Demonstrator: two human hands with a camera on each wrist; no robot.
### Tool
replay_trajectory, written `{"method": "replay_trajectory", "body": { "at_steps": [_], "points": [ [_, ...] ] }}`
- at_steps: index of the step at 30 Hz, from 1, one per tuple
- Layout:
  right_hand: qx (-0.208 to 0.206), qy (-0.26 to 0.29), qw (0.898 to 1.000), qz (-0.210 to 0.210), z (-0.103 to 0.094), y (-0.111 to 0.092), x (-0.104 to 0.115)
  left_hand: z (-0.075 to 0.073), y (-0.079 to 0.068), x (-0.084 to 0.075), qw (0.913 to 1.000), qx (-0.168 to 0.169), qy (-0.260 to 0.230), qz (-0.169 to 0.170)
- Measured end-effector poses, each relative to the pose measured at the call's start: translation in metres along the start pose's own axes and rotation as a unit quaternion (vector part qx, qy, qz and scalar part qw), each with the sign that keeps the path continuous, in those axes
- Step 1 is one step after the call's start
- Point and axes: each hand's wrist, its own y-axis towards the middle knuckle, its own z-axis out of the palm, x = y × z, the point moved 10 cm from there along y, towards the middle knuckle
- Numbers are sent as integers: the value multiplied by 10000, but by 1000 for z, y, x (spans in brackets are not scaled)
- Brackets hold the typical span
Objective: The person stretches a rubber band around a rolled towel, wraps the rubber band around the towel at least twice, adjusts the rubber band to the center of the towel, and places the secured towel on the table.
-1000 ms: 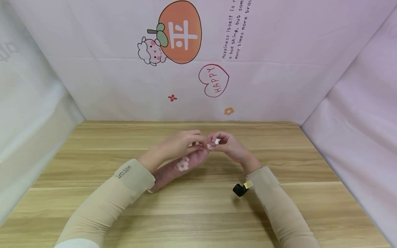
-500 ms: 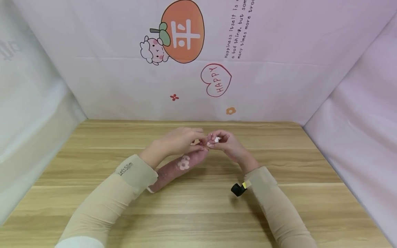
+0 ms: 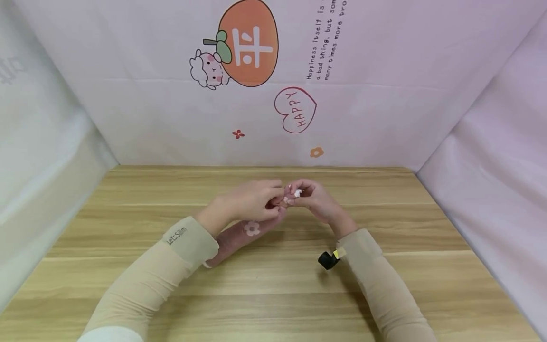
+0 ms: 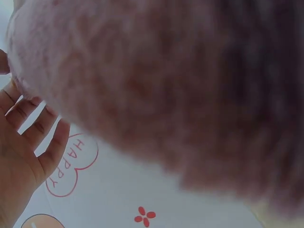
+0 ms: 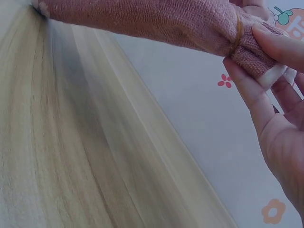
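Note:
A pink towel (image 3: 232,243), rolled long and marked with a pale flower, slants up to the right between my hands. A tan rubber band (image 5: 237,35) cinches it near its upper end, where a white edge (image 5: 272,77) shows. My right hand (image 3: 321,203) pinches that gathered end between thumb and fingers. Beside the band, my left hand (image 3: 251,200) grips the towel with bent fingers, its fingertips partly hidden in the head view. The roll fills much of the left wrist view, blurred, with my left hand's fingers (image 4: 37,130) reaching its edge.
Wood-grain table (image 3: 265,304) lies under both arms. A white printed cloth (image 3: 376,109) rises behind the table's far edge, with more cloth at both sides. A small black piece with yellow (image 3: 328,260) sticks out at my right cuff.
My left hand's fingers and thumb have curled in more tightly and sit slightly lower over the towel beside the band. The right hand keeps its pinch nearly in place.

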Motion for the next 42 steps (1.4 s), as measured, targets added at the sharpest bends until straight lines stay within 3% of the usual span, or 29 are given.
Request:
{"method": "replay_trajectory", "body": {
  "at_steps": [7,14,28,42],
  "points": [
    [-48,-108,9999,54,-3,-3,4,-1,-3,-1,9998,-72,-199,57],
    [-168,-159,9997,99,-10,-5,8,-2,-7,-2,9998,-3,-80,173],
    [-413,-532,9976,177,-24,-10,5,5,-16,4,9994,126,-306,34],
    [-638,-704,9951,276,-31,-13,5,7,-21,1,9989,159,-376,227]
  ]
}}
